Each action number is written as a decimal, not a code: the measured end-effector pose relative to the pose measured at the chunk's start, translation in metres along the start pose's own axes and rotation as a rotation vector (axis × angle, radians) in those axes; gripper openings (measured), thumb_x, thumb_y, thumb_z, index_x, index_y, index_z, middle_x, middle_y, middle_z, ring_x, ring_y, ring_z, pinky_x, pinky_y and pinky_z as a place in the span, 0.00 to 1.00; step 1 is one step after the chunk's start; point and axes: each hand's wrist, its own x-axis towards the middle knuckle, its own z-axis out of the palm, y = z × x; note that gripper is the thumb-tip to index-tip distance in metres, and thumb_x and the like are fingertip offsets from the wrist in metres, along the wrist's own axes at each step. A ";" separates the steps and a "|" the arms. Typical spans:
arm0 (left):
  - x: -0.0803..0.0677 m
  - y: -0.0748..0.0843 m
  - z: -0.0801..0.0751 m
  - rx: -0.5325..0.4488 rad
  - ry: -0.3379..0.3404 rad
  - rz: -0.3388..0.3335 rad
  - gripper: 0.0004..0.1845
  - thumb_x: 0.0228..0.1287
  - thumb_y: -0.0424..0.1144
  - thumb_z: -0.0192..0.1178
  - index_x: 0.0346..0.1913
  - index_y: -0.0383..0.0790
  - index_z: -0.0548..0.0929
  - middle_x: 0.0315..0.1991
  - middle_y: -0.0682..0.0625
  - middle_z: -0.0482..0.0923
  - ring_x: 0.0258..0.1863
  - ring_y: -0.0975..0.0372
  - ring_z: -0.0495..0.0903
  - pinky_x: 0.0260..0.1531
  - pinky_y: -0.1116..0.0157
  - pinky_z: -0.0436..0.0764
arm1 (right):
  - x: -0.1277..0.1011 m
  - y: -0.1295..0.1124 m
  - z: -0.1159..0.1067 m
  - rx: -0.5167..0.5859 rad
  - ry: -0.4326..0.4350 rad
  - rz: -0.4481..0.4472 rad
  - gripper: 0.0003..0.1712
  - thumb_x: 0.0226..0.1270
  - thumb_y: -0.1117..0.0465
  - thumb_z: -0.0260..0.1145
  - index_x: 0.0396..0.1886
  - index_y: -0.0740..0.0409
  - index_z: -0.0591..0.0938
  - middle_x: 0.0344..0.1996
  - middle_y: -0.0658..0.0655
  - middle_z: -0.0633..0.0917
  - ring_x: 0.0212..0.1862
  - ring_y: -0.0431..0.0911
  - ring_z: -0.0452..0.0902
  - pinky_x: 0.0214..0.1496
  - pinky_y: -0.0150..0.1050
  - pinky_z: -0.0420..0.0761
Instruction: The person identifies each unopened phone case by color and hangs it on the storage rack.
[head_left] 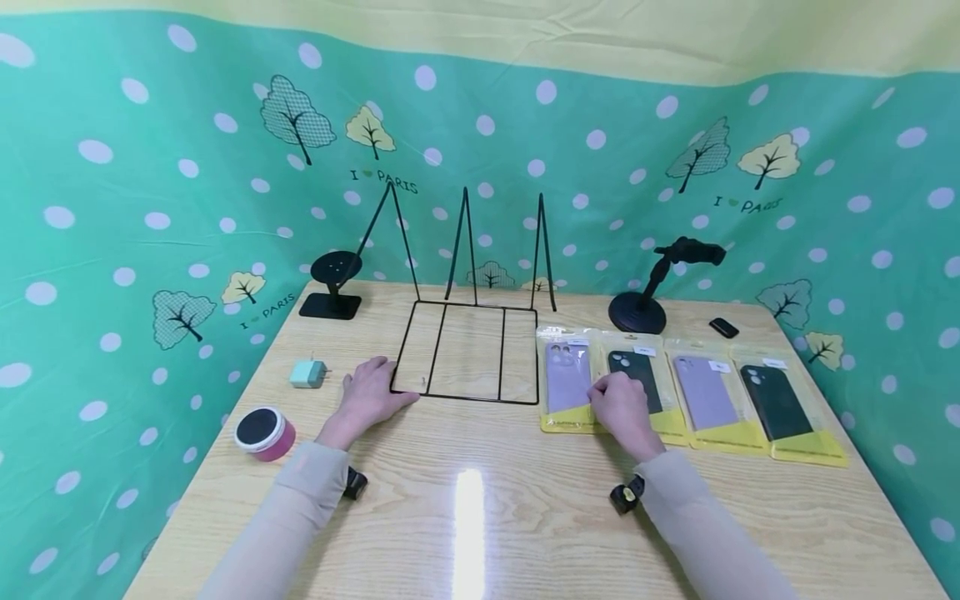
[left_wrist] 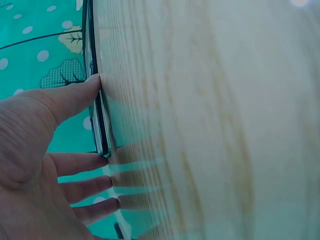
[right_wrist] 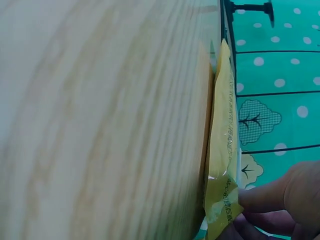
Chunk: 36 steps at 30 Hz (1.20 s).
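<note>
Dark phone case (head_left: 633,379) in its clear packet under the right hand's (head_left: 622,408) pinch, left hand (head_left: 369,397) flat

Table (head_left: 525,517) glossy pale wood grain; rack (head_left: 465,358) thin black metal wire; case packets (head_left: 570,387) clear shiny plastic.

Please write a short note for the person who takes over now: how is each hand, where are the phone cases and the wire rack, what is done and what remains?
Left hand: flat on the table, fingers touching the front left corner of the black wire rack.
Right hand: fingers on the lower edge of the dark case packet, second from left; the right wrist view shows them pinching a yellow packet edge.
Four case packets lie in a row right of the rack.
Done: nothing is in the rack yet.
Left: probably all four packets.
</note>
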 end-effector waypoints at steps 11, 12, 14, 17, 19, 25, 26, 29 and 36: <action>0.000 -0.001 -0.001 0.008 -0.007 -0.010 0.43 0.56 0.58 0.65 0.64 0.29 0.69 0.65 0.33 0.62 0.64 0.39 0.58 0.56 0.31 0.49 | -0.004 0.006 -0.005 0.069 0.073 -0.073 0.08 0.65 0.63 0.65 0.37 0.63 0.87 0.30 0.57 0.84 0.31 0.47 0.77 0.30 0.40 0.76; 0.000 -0.001 -0.001 0.008 -0.007 -0.006 0.43 0.56 0.58 0.65 0.64 0.29 0.69 0.65 0.33 0.62 0.64 0.39 0.58 0.56 0.31 0.50 | -0.005 0.007 -0.007 0.073 0.081 -0.082 0.08 0.64 0.63 0.65 0.37 0.63 0.87 0.30 0.57 0.84 0.31 0.48 0.77 0.31 0.41 0.76; 0.000 -0.001 0.000 0.007 -0.005 0.004 0.43 0.56 0.58 0.66 0.64 0.28 0.69 0.65 0.32 0.62 0.64 0.39 0.58 0.56 0.32 0.52 | -0.008 0.008 -0.011 0.088 0.092 -0.097 0.08 0.63 0.63 0.66 0.37 0.63 0.87 0.30 0.57 0.84 0.32 0.48 0.77 0.32 0.41 0.76; 0.001 -0.002 0.001 0.009 -0.005 0.015 0.43 0.56 0.58 0.65 0.64 0.27 0.69 0.65 0.32 0.61 0.64 0.38 0.58 0.56 0.34 0.55 | -0.013 0.010 -0.018 0.108 0.099 -0.116 0.07 0.63 0.64 0.66 0.36 0.62 0.87 0.29 0.56 0.84 0.31 0.48 0.77 0.31 0.41 0.75; 0.001 -0.002 0.001 0.011 -0.007 0.015 0.43 0.56 0.58 0.65 0.64 0.27 0.69 0.65 0.32 0.61 0.64 0.38 0.58 0.56 0.34 0.55 | -0.016 0.011 -0.022 0.123 0.094 -0.120 0.06 0.63 0.63 0.66 0.35 0.61 0.87 0.29 0.56 0.83 0.30 0.47 0.75 0.28 0.40 0.74; -0.001 -0.001 -0.001 0.025 -0.001 0.017 0.43 0.56 0.57 0.66 0.64 0.27 0.69 0.64 0.32 0.63 0.62 0.38 0.60 0.55 0.34 0.56 | -0.027 0.007 -0.034 0.185 0.052 -0.098 0.06 0.65 0.62 0.65 0.36 0.60 0.86 0.29 0.55 0.82 0.28 0.47 0.74 0.24 0.37 0.73; -0.001 -0.001 -0.001 0.024 -0.001 0.015 0.43 0.56 0.57 0.66 0.64 0.27 0.70 0.64 0.32 0.63 0.63 0.38 0.60 0.55 0.35 0.56 | -0.029 0.007 -0.037 0.199 0.039 -0.087 0.06 0.65 0.62 0.65 0.36 0.60 0.85 0.30 0.55 0.82 0.28 0.47 0.74 0.23 0.37 0.73; 0.001 -0.001 0.001 0.022 -0.006 0.012 0.43 0.56 0.58 0.65 0.64 0.27 0.69 0.65 0.32 0.62 0.63 0.38 0.59 0.56 0.34 0.55 | -0.035 0.006 -0.042 0.234 0.015 -0.085 0.05 0.65 0.62 0.66 0.35 0.59 0.85 0.29 0.55 0.83 0.28 0.47 0.74 0.23 0.36 0.73; 0.000 0.000 0.000 0.015 -0.010 0.005 0.43 0.56 0.56 0.66 0.65 0.26 0.68 0.65 0.32 0.61 0.64 0.38 0.58 0.56 0.35 0.56 | -0.050 0.000 -0.050 0.318 0.004 -0.135 0.04 0.62 0.63 0.68 0.33 0.61 0.85 0.29 0.54 0.84 0.30 0.46 0.76 0.26 0.33 0.75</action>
